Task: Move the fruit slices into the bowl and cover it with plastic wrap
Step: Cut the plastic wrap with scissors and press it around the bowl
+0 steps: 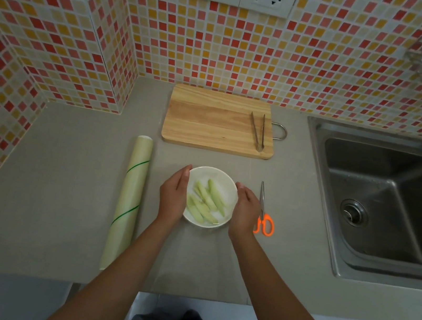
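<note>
The grey counter [63,178] is carrying everything — you're cupping the white bowl [214,173] with your left hand [173,198] and right hand [246,211], fingers straight against its sides. The fruit slices [205,203] are lying inside it; whether film is covering them, you can't tell. The plastic wrap roll [128,202] is lying to its left, scissors [263,215] just right, tongs [258,131] on the cutting board [210,121].

wooden board [210,121] — steel sink [380,203]

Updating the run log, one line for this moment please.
slices in bowl | left hand, right hand at its sides | tongs on board
</note>
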A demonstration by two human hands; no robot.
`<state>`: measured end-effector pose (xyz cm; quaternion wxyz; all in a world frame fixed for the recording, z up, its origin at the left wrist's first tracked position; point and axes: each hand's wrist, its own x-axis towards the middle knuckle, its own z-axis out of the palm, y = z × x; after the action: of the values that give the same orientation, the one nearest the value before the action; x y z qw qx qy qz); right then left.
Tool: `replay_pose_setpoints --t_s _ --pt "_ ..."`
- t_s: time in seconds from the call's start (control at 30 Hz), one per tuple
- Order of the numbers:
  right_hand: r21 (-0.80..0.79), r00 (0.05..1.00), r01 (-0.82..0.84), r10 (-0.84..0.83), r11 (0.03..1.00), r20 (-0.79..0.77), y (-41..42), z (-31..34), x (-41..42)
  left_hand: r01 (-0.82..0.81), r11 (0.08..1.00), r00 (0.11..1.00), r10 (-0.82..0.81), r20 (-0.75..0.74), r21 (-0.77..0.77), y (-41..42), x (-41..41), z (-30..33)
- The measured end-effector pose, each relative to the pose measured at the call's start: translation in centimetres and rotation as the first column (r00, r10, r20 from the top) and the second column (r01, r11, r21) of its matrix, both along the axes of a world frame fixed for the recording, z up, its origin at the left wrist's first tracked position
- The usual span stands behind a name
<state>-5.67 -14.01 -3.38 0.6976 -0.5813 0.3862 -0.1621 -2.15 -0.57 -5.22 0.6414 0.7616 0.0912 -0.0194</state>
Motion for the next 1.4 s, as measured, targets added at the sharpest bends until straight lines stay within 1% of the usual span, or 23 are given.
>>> replay_pose_setpoints --t_s 0.07,0.13,0.2,0.27,0.3,0.37,0.43,0.53,0.6,0.67,0.73,0.8,0.87,0.9,0.97,1.03,1.1,1.17,1.23,1.3,1.37,1.4 --pt "0.024 1.000 0.013 -0.012 1.000 -0.012 -0.4 0.2 0.2 0.015 1.000 1.000 -0.015 0.006 0.001 0.0 -0.1 0.1" --pt "0.020 0.999 0.016 -0.015 1.000 -0.039 -0.9 0.2 0.5 0.034 0.998 0.997 -0.039 0.074 0.059 0.0 -0.2 0.3" --pt "-0.004 0.998 0.015 -0.015 1.000 -0.055 -1.1 0.2 0.7 0.067 0.970 0.974 -0.114 0.194 0.234 -0.1 -0.2 0.5" --pt "-0.050 0.996 -0.002 -0.002 0.999 -0.084 -1.2 0.1 0.8 0.100 0.911 0.939 -0.220 0.264 0.401 -0.4 -0.3 0.9" --pt "-0.083 0.994 -0.023 0.014 0.996 -0.108 -1.2 0.0 0.8 0.125 0.885 0.924 -0.268 0.273 0.448 -0.6 -0.4 1.0" --pt "-0.124 0.990 -0.056 0.038 0.991 -0.137 -1.0 -0.1 0.7 0.170 0.860 0.907 -0.327 0.264 0.481 -1.0 -0.8 1.0" --pt "-0.119 0.990 -0.055 0.039 0.991 -0.136 -0.9 -0.2 0.7 0.178 0.884 0.920 -0.305 0.245 0.432 -1.1 -1.0 0.9" --pt "-0.084 0.992 -0.042 0.032 0.996 -0.121 -0.9 -0.2 0.7 0.143 0.966 0.953 -0.193 0.235 0.215 -0.9 -1.3 1.0" --pt "-0.016 0.996 -0.017 0.015 1.000 -0.090 -0.9 -0.4 0.7 0.101 0.990 0.967 -0.120 0.226 0.094 -0.8 -1.3 1.0" --pt "0.070 0.998 -0.011 0.015 0.997 -0.063 -0.8 -0.3 0.7 0.065 0.996 0.971 -0.077 0.224 0.059 -0.8 -1.3 1.1" --pt "0.161 0.999 -0.012 0.018 0.987 -0.036 -1.0 -0.3 0.8 0.051 0.996 0.972 -0.066 0.226 0.072 -0.8 -1.3 1.1" --pt "0.200 0.999 -0.030 0.036 0.979 -0.027 -1.3 -0.4 1.1 0.040 0.995 0.972 -0.060 0.229 0.088 -0.8 -1.2 1.0" --pt "0.150 0.998 -0.052 0.057 0.987 -0.031 -1.7 -0.5 1.4 0.048 0.994 0.970 -0.070 0.231 0.100 -0.9 -1.1 1.0" --pt "0.097 0.998 -0.047 0.051 0.994 -0.044 -1.9 -0.6 1.6 0.060 0.991 0.969 -0.087 0.233 0.119 -0.9 -1.1 1.0" --pt "-0.075 0.996 -0.036 0.030 0.997 -0.083 -2.2 -0.7 1.8 0.085 0.982 0.964 -0.124 0.235 0.170 -1.1 -1.0 1.0" --pt "-0.247 0.994 -0.038 0.010 0.968 -0.111 -2.7 -0.8 1.9 0.094 0.975 0.963 -0.140 0.230 0.200 -1.2 -0.9 1.1" --pt "-0.330 0.996 -0.009 -0.022 0.944 -0.090 -3.4 -0.8 2.0 0.098 0.971 0.962 -0.149 0.230 0.219 -1.3 -0.8 1.0" --pt "-0.355 0.998 0.013 -0.034 0.935 -0.053 -3.9 -0.7 2.0 0.100 0.965 0.959 -0.159 0.233 0.243 -1.3 -0.8 1.0" --pt "-0.350 0.998 0.026 -0.047 0.937 -0.052 -4.1 -0.7 2.1 0.091 0.963 0.960 -0.153 0.236 0.253 -1.5 -0.8 1.0" --pt "-0.338 0.989 -0.025 -0.027 0.941 -0.147 -4.1 -1.1 2.2 0.083 0.964 0.960 -0.146 0.240 0.253 -1.5 -0.9 1.1" --pt "-0.316 0.955 -0.148 0.052 0.937 -0.292 -4.0 -1.5 2.1 0.080 0.963 0.958 -0.146 0.246 0.258 -1.6 -0.9 1.0" --pt "-0.319 0.940 -0.187 0.074 0.929 -0.334 -4.0 -1.6 2.0 0.080 0.962 0.958 -0.147 0.247 0.262 -1.5 -0.9 1.0"
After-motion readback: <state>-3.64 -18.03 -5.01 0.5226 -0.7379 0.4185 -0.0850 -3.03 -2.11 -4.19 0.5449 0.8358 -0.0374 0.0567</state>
